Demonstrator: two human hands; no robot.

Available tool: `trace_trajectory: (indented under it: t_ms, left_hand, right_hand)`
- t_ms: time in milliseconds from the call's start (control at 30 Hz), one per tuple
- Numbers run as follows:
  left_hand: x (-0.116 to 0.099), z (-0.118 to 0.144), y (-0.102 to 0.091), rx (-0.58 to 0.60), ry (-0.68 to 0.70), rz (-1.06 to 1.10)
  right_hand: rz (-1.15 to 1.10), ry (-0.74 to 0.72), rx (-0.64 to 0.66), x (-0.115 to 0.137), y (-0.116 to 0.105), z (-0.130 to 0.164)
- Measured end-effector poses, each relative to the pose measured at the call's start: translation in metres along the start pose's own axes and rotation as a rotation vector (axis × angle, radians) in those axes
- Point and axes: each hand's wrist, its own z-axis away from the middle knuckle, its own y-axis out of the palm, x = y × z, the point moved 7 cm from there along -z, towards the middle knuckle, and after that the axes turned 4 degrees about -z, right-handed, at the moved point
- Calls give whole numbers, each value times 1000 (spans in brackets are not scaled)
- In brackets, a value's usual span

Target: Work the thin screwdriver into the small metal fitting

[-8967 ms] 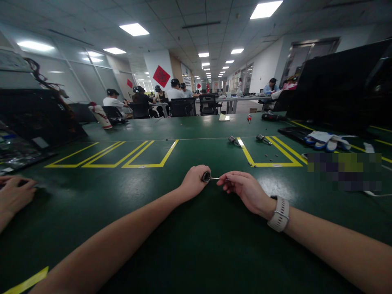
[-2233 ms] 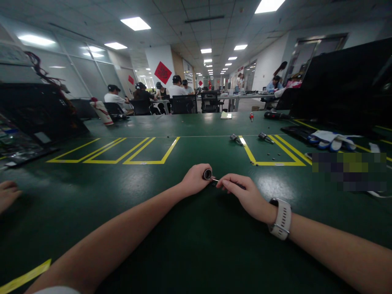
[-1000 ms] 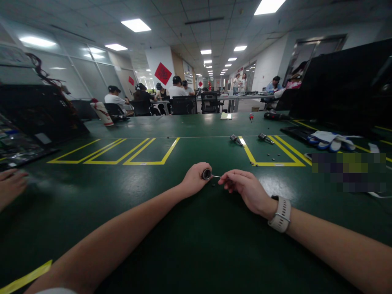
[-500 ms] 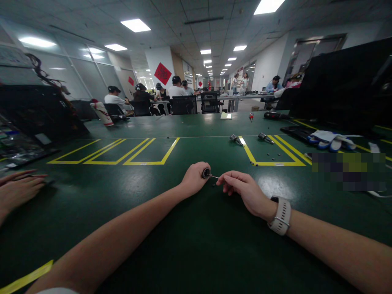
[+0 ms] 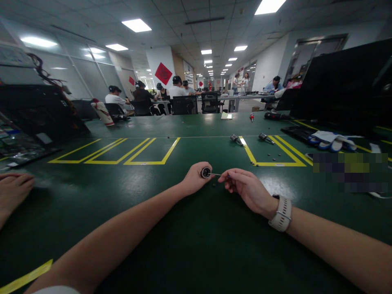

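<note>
Hollow round part (image 5: 206, 172) — gripped by left hand (image 5: 195, 178), centre of frame.
Left fingers are closed around its wall, open end exposed; thin metal shaft (image 5: 215, 174) is pinched in right hand (image 5: 246, 188) fingertips, tip at the mouth, depth not visible. Part judged rigid, fairly light, maybe slick — best held by outer wall, rim kept free. Small dark piece (image 5: 214, 185) is seen just below.

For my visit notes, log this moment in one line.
left hand: grips hollow part; right hand: holds thin rod at part's opening; table: small dark piece
</note>
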Motion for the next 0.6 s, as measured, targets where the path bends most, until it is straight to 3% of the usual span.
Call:
trace_trajectory:
  t_ms: [267, 600]
  left_hand:
    - [-2, -1, 3, 39, 7, -326]
    - [-4, 1, -1, 10, 33, -20]
  right_hand:
    - [149, -16, -49, 3, 6, 4]
    - [-45, 17, 35, -3, -2, -2]
